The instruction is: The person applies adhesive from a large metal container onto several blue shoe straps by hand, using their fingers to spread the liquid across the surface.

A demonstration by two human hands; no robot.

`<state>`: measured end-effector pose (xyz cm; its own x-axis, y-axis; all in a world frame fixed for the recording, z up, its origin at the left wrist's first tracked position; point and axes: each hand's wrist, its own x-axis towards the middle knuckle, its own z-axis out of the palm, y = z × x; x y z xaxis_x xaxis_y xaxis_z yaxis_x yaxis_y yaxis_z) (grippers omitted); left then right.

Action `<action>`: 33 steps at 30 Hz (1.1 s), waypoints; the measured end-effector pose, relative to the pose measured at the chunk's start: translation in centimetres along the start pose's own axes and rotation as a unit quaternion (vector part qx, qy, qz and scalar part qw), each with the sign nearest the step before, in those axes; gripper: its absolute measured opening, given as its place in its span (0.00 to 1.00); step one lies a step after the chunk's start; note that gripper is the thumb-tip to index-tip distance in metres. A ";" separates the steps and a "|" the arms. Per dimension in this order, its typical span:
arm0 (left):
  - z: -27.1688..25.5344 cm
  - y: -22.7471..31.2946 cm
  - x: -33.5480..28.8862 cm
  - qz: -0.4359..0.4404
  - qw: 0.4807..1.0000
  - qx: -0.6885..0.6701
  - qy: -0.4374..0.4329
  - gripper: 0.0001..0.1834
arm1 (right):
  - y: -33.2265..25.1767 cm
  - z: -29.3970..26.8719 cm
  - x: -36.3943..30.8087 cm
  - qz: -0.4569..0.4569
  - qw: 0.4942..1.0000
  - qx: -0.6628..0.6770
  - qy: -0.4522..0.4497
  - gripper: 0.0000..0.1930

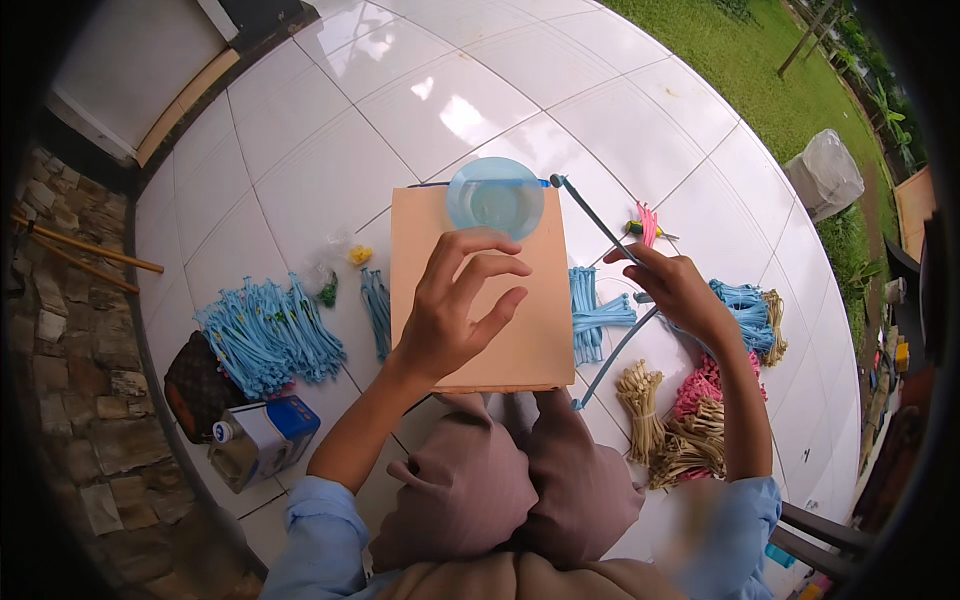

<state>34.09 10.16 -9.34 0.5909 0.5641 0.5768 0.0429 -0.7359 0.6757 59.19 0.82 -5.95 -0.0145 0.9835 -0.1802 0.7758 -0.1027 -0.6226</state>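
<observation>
My left hand (452, 305) hovers over a tan board (500, 350), fingers curved apart and holding nothing. A see-through light blue bowl (495, 205) stands at the board's far end, just beyond those fingertips. To the right of the board, my right hand (672, 285) is closed on a thin blue strap (600, 222). One end of the strap reaches up and left to a dark round tip beside the board's far corner. Another length hangs down toward the board's near right corner. The fingers partly hide where the strap is gripped.
Bundles of blue straps (270, 335) lie on the tiled floor at left, beside a metal can (262, 440). More blue straps (600, 312), beige bundles (642, 405) and pink ones (700, 385) lie at right. Green-yellow handled snips (636, 228) rest by pink straps (648, 222).
</observation>
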 end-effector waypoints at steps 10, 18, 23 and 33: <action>5.5 -5.6 -0.2 0.132 0.964 0.130 -0.192 0.14 | 2.0 2.2 3.8 -0.102 0.982 -0.026 -0.154 0.24; 3.3 -8.1 -2.2 -0.057 0.965 -0.028 -0.255 0.14 | 6.3 4.6 5.7 -0.122 0.973 0.170 -0.095 0.31; 3.4 -8.2 -2.0 -0.035 0.960 0.157 -0.229 0.15 | 9.6 8.0 6.2 -0.173 0.934 0.311 0.015 0.28; 3.5 -7.9 -1.2 -0.066 0.959 0.165 -0.222 0.18 | 9.9 9.6 7.0 -0.107 0.932 0.345 0.031 0.18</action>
<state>35.86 14.00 -17.02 0.8444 0.4989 0.1951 0.3499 -0.7895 0.5042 60.73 5.31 -20.67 -0.0701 0.9969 0.0359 0.1678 0.0473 -0.9847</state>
